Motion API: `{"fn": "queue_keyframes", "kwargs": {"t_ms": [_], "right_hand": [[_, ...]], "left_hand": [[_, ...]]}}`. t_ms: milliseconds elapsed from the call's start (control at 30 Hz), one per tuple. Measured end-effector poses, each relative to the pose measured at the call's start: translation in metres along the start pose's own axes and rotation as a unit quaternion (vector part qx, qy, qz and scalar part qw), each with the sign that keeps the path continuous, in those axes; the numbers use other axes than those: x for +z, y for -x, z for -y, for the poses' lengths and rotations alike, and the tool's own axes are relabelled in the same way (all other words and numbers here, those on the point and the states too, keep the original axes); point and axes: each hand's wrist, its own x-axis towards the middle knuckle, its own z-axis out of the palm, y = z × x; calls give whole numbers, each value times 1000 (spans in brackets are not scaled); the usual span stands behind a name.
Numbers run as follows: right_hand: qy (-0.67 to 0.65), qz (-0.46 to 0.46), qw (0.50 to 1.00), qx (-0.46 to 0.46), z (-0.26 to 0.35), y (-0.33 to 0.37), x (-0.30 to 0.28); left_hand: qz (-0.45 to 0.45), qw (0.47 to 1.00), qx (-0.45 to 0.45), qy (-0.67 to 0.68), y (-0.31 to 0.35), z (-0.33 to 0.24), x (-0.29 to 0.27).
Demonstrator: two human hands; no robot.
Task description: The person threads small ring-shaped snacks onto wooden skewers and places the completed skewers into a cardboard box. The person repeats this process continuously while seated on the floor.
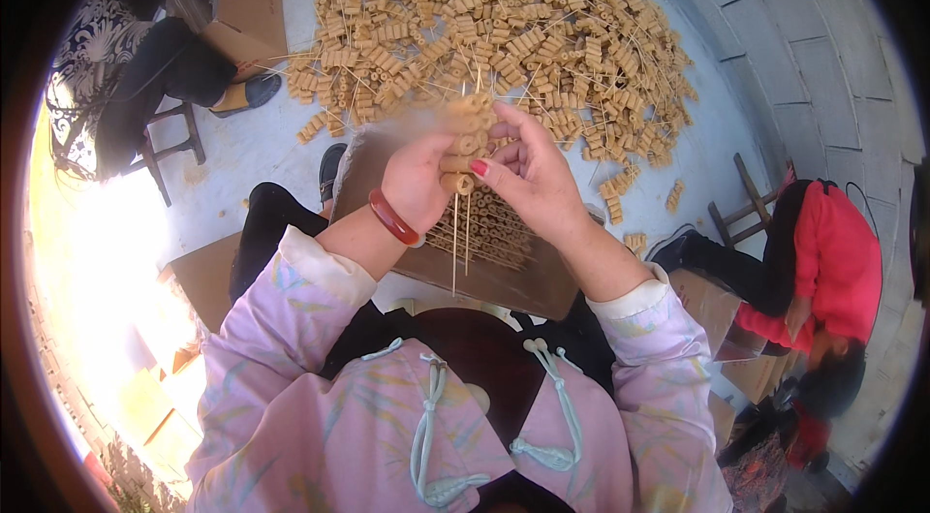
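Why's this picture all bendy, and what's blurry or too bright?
In the head view, the block wall curves, as wide fisheye lenses make edges bend; in the head view, a smear blurs the top of the left hand; in the head view, glare whites out the far left.

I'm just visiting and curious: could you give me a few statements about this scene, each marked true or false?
1. The left hand and right hand hold skewered pieces. True.
2. The red bracelet is on the right wrist. False: it is on the left.
3. A large pile of similar pieces lies beyond the hands. True.
4. The cardboard box beneath the hands is empty. False: skewered pieces lie in it.
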Motion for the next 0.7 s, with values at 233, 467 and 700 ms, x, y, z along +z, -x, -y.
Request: {"fn": "queue_keyframes", "kwargs": {"t_ms": [233,467,700], "right_hand": [[91,-14,996,-17,-4,-7,14],[-33,26,999,-31,-83,-55,-73],[95,-192,953,216,-252,-119,-178]], "left_hand": [[-11,999,41,-18,-3,-2,4],[-10,998,36,-45,-3,-21,9],[-76,990,56,-104,-13,-22,10]]}}
